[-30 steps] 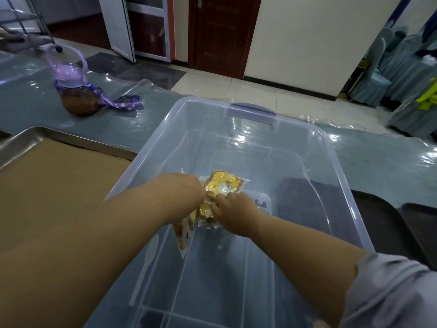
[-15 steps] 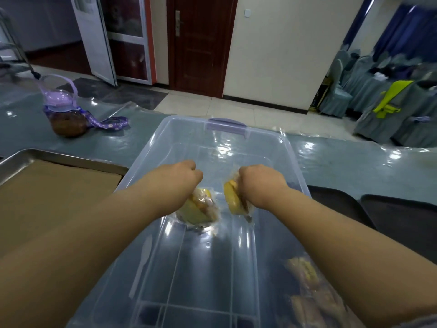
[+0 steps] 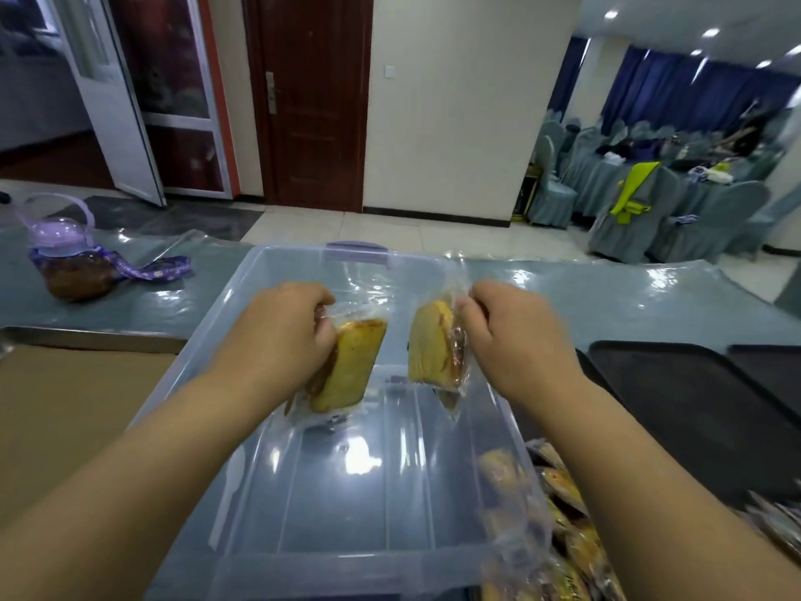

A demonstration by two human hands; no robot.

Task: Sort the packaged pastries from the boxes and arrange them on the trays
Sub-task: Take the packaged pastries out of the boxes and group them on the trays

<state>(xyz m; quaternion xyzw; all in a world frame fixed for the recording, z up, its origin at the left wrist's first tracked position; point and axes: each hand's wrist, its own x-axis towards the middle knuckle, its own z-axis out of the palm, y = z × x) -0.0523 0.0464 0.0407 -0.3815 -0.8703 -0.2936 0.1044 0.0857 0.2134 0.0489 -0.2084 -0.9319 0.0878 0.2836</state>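
The left hand [image 3: 281, 336] was curled round a wrapped pastry [image 3: 351, 366], gripping it near the upper end of its clear wrapper so the yellow slice hung down on edge. The right hand [image 3: 516, 336] pinched a second pastry [image 3: 433, 344] much the same way, by the crinkled side of its wrapper. The two packs hung just apart from each other, lifted off the floor of the clear plastic box [image 3: 346, 492]. The box stood on the table [image 3: 607, 305] in front of the person, between a metal tray [image 3: 86, 336] lined with brown paper on the left and two dark trays [image 3: 676, 405] on the right. A heap of wrapped pastries [image 3: 563, 514] lay by the box's near right corner, partly seen through its wall; what it rested on I couldn't tell. A purple-lidded bottle [image 3: 73, 262] sat well off to the left. To my eye this was the lift-out step, with the sorting yet to come. Each hand would need to carry its pack over the box wall to a tray and lay it flat. Held only by slack wrapper, a pack could swing or slip.
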